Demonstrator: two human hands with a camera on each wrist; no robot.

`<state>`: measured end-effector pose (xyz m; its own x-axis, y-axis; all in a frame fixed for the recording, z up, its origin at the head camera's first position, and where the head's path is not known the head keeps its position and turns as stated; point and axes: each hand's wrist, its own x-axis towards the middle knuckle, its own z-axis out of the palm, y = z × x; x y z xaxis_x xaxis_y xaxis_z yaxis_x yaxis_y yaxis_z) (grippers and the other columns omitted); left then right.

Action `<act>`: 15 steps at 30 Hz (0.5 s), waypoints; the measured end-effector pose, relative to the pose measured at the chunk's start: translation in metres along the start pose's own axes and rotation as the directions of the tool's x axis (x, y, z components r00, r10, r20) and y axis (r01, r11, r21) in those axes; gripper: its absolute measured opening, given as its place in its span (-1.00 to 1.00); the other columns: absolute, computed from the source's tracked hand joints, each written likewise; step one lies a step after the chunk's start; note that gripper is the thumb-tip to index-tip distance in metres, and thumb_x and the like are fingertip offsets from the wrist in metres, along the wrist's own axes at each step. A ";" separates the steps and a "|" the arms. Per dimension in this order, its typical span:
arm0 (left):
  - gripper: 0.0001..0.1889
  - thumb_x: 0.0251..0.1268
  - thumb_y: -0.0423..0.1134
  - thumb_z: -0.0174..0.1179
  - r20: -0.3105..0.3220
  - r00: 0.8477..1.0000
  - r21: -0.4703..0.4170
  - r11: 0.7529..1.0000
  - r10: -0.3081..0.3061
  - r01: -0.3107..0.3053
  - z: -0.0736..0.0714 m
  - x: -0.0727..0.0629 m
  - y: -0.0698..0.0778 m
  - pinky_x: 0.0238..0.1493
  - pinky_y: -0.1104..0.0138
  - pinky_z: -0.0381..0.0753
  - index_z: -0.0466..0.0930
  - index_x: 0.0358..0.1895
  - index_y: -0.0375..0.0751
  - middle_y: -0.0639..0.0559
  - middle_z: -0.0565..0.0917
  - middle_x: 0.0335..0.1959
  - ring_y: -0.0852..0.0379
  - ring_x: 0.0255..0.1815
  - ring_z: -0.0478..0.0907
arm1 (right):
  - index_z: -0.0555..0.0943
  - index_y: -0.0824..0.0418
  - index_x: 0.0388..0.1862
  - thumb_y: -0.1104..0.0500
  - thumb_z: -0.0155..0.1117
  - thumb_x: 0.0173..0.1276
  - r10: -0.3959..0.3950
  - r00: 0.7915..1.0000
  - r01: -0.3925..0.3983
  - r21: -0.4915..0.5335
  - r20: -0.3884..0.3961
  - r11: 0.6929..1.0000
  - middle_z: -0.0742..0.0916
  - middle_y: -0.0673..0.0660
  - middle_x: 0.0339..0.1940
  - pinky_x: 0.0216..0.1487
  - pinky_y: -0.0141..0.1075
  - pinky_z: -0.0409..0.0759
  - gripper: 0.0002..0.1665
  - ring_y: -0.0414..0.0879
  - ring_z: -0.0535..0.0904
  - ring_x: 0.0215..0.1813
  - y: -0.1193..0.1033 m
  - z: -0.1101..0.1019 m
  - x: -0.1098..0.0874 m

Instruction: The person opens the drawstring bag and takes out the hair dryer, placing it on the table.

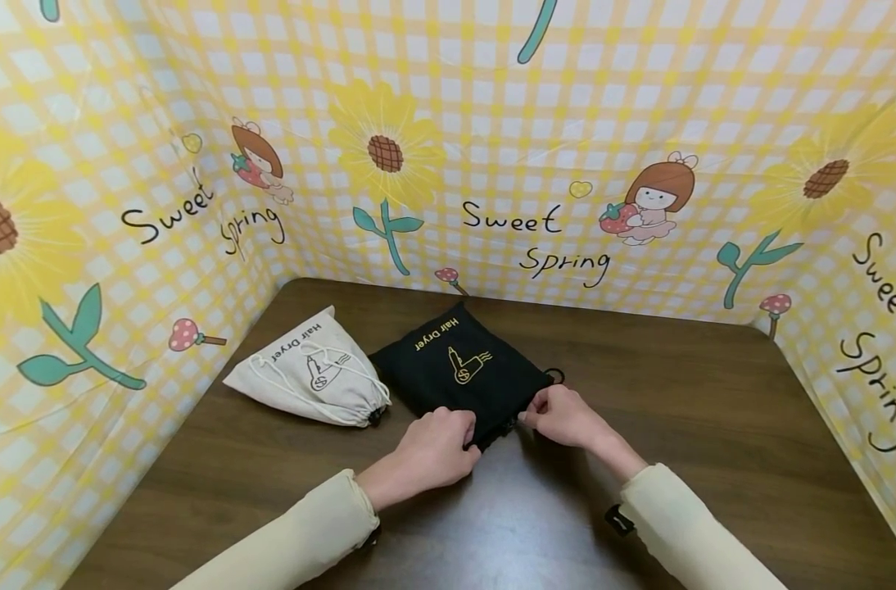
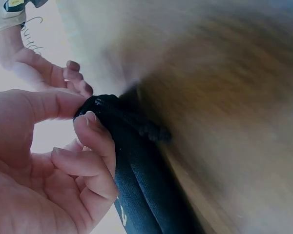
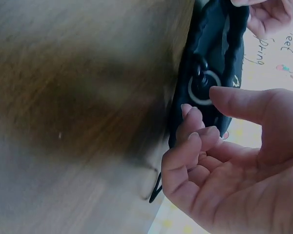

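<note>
A black fabric pouch (image 1: pixel 448 373) printed "Hair Dryer" in yellow lies on the table, its gathered mouth facing me. My left hand (image 1: pixel 436 447) pinches the rim at the left part of this mouth, thumb against fingertips in the left wrist view. At the mouth's right part is my right hand (image 1: pixel 562 416). In the right wrist view the mouth gapes, and a dark object with a pale ring (image 3: pixel 205 101) shows inside. My right thumb (image 3: pixel 234 101) reaches the ring's edge; the bent fingers stand apart from the thumb. A black cord loop (image 1: pixel 554 375) sticks out beyond the right corner.
A cream drawstring pouch (image 1: pixel 311 373), also printed "Hair Dryer", lies left of the black one, almost touching it. Its white cords rest on top. The brown wooden table (image 1: pixel 662 369) is enclosed at the back and sides by yellow checked cloth (image 1: pixel 492 147).
</note>
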<state>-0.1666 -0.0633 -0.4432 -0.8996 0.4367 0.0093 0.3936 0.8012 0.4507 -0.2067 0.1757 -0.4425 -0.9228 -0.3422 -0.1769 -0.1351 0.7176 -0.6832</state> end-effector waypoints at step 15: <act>-0.64 0.29 -0.25 0.37 0.058 0.998 -0.046 0.999 0.016 -0.014 0.010 0.027 0.023 -0.63 0.33 0.33 0.38 -0.58 -0.03 0.16 0.39 -0.71 0.22 -0.67 0.40 | 0.64 0.05 -0.54 0.05 0.33 0.49 -0.062 0.997 0.060 -0.035 -0.048 0.998 0.60 -0.05 -0.63 -0.45 -0.27 0.46 -0.66 -0.11 0.52 -0.54 0.067 0.019 0.036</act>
<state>-0.1802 -0.0286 -0.4417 -0.8805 0.4728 -0.0354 0.3968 0.7758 0.4907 -0.2424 0.2001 -0.5078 -0.9291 -0.3561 -0.1001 -0.2028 0.7166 -0.6673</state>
